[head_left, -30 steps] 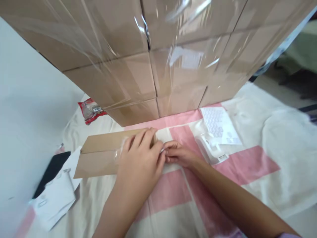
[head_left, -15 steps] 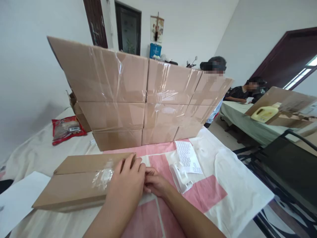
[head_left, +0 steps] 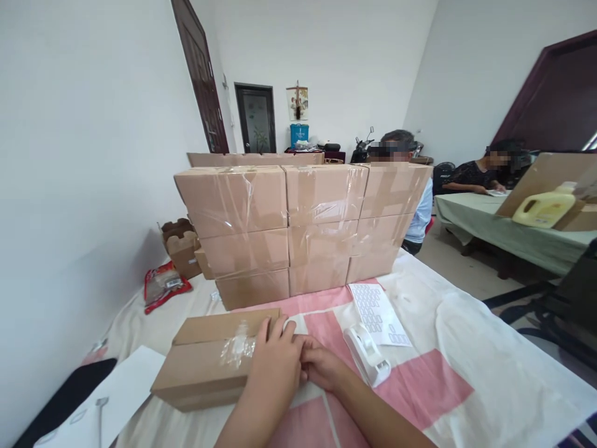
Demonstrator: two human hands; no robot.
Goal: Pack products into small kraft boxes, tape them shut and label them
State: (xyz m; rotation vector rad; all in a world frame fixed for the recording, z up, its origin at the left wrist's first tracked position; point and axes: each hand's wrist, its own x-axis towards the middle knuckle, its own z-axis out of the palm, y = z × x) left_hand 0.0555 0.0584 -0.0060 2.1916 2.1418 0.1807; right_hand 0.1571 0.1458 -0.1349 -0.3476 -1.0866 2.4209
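A long brown cardboard box point(head_left: 209, 361) lies on the pink and white cloth point(head_left: 443, 379), with crumpled clear tape on its top. My left hand point(head_left: 275, 367) rests flat over the box's right end, fingers stretched out. My right hand point(head_left: 319, 367) is curled at the same end, fingertips pinched against the left hand; what it pinches is hidden. A white tape dispenser point(head_left: 366, 354) lies just right of my right hand.
A wall of taped cardboard boxes point(head_left: 298, 230) stands behind. A sticker sheet point(head_left: 377, 308), a red snack packet point(head_left: 163, 286), white paper point(head_left: 107, 404) and a black object point(head_left: 65, 398) lie around. Two people sit beyond, one at a green table point(head_left: 504, 233) with a yellow jug point(head_left: 543, 208).
The camera view has tilted up, from the tabletop to the room. Both hands stay at the box's right end; the left hand's fingers have flattened on the box.
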